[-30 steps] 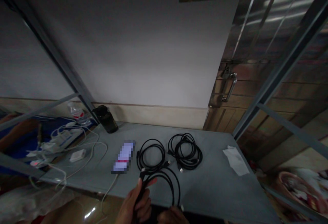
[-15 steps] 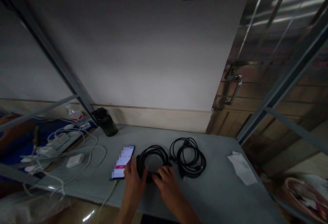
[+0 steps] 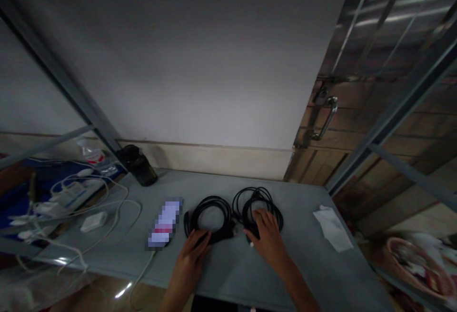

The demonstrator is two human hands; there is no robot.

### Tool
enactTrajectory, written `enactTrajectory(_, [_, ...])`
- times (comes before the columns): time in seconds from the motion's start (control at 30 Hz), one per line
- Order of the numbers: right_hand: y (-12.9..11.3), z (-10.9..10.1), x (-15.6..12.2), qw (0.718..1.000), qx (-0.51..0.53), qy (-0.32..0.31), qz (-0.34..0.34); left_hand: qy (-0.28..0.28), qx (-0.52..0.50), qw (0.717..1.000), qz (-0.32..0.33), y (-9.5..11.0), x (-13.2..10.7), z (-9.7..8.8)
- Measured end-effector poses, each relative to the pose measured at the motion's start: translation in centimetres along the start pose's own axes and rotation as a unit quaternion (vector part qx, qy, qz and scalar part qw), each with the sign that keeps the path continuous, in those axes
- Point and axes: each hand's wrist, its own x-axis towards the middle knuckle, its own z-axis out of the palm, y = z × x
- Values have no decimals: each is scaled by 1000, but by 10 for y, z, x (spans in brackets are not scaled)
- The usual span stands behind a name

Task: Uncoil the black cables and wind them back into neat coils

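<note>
Two coiled black cables lie side by side on the grey table point(image 3: 228, 274). My left hand point(image 3: 191, 262) rests flat on the near edge of the left coil point(image 3: 209, 207), fingers spread. My right hand point(image 3: 267, 240) lies on the right coil point(image 3: 262, 197), covering its near part. A small plug with a pale tip point(image 3: 252, 244) shows just below those fingers. Neither hand visibly grips a cable. A phone with a pixelated screen point(image 3: 164, 224) lies left of the left coil, with a white cord running from its lower end.
A dark bottle point(image 3: 137, 165) stands at the back left of the table, by the wall. A white adapter point(image 3: 93, 221) and tangled white cords lie to the left. A crumpled tissue point(image 3: 333, 228) lies at the right. Metal shelf uprights frame the view.
The left coil, held up in my left hand a second ago, now lies flat on the table. My right hand has shifted from the left coil onto the right coil.
</note>
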Motion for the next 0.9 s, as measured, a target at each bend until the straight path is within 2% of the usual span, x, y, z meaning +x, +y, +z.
enactTrajectory(0.07, [9, -1, -1, 1000, 4, -25, -13, 6, -4, 1000, -20, 1, 3, 4])
enactTrajectory(0.17, [13, -5, -2, 1000, 15, -25, -5, 11, -11, 999, -30, 4, 4, 5])
enactTrajectory(0.33, [21, -20, 6, 996, 63, 29, 47, 21, -6, 999, -37, 8, 4, 2])
enactTrajectory(0.43, [25, -42, 16, 986, 109, 79, 96, 24, -6, 999, -36, 11, 6, 0])
enactTrajectory(0.53, [19, -79, 23, 970, 148, 124, 145, 26, -8, 999, -37, 14, 8, -1])
enactTrajectory(0.6, [8, -108, 23, 944, 213, 167, 188, 28, -8, 999, -37, 15, 9, -2])
enactTrajectory(0.63, [0, -122, 21, 921, 266, 190, 210, 31, -9, 999, -35, 15, 10, -3])
enactTrajectory(0.73, [-25, -154, 9, 833, 436, 229, 253, 56, -19, 998, -22, 17, 12, -6])
enactTrajectory(0.8, [-39, -161, -8, 805, 482, 225, 264, 79, -30, 996, -14, 22, 14, -11])
enactTrajectory(0.9, [-55, -152, -43, 797, 486, 209, 293, 92, -67, 992, -47, 47, 13, -20])
